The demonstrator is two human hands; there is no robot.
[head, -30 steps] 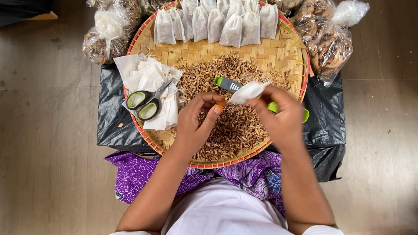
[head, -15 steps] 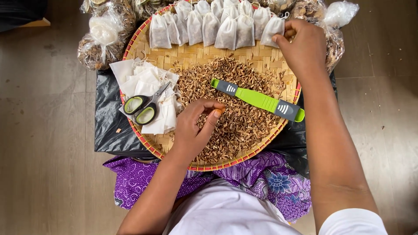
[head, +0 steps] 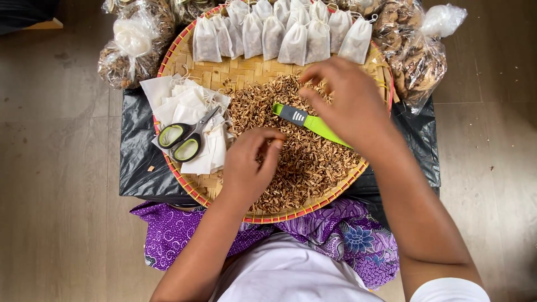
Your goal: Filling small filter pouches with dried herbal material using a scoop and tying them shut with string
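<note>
Left hand (head: 249,168) sat at 6 o'clock on the woven tray (head: 193,70), fingers curled, pinching dried herb bits (head: 302,162). Right hand (head: 347,100) hovered at 1 o'clock, loosely open, holding nothing, over the green scoop (head: 307,120). Filled sachets (head: 279,31) lined 12 o'clock. Risk: a passing wrist could nudge the scoop and scatter herbs.

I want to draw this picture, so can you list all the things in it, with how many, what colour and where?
woven tray: one, tan with red rim, centre
dried brown bits: one heap, on the tray
filled pouches: about ten, white, along tray's far edge
empty pouches: a stack, white, tray's left side
scissors: one pair, green and grey, on the empty pouches
scoop tool: one, green and grey, on the heap
clear bags: several, behind the tray
black sheet: one, under the tray
purple cloth: one, on the lap
left hand: pinching bits
right hand: over the heap
</note>
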